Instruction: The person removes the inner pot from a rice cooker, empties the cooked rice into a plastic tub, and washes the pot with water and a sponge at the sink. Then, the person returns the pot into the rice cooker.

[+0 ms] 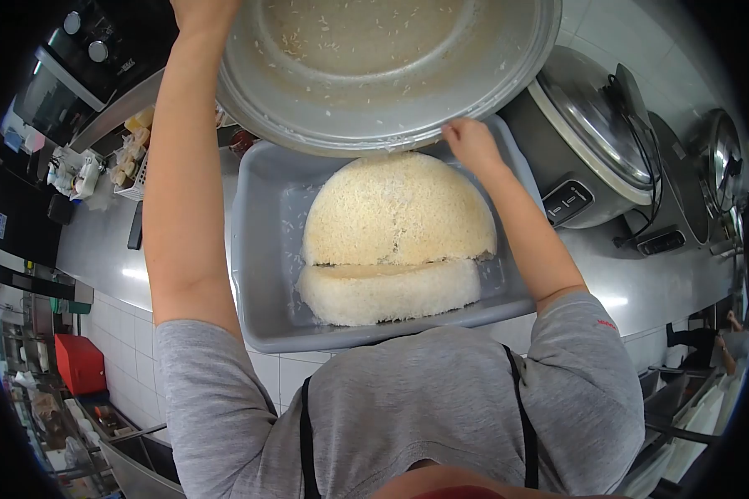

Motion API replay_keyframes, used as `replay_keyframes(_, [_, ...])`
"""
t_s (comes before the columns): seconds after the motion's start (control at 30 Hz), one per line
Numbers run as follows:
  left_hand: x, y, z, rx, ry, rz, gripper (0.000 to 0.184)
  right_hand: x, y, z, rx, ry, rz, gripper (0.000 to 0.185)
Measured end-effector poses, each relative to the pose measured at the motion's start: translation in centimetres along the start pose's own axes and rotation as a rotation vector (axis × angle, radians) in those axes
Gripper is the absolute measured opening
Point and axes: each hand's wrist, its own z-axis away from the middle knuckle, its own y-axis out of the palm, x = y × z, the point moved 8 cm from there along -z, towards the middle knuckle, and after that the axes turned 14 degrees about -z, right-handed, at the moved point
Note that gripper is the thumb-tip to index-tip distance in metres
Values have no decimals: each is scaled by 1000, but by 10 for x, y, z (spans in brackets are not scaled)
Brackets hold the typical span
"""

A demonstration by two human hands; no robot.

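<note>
A large metal cooking pot [374, 104], tilted with its inside toward me, hangs over the far part of a grey plastic tub [262, 249]. Grains of rice cling to its inner wall and bottom. My right hand [472, 143] is closed on the near right part of the rim. At the top edge, my left hand [204, 12] is by the pot's left side, its fingers out of frame. In the tub sits a big molded mass of cooked rice [399, 216], split crosswise, the nearer piece leaning toward me. Loose grains dot the tub floor.
A large rice cooker [582, 141] with its lid on stands right of the tub, a second cooker [674, 191] beyond it, with black cords between. Left on the steel counter [108, 241] are a white basket [133, 187] and small packages. A red box [80, 364] stands lower left.
</note>
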Motion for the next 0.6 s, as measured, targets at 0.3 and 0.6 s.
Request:
replay_keyframes(0.3, [-3,-5,4,-1,-33,-13,42,32,42,-7,-218,-177,-297,17])
replay_keyframes(0.6, [-4,-7,4,-8,-12,-13,43,94,92,36,718,-278,-258,19])
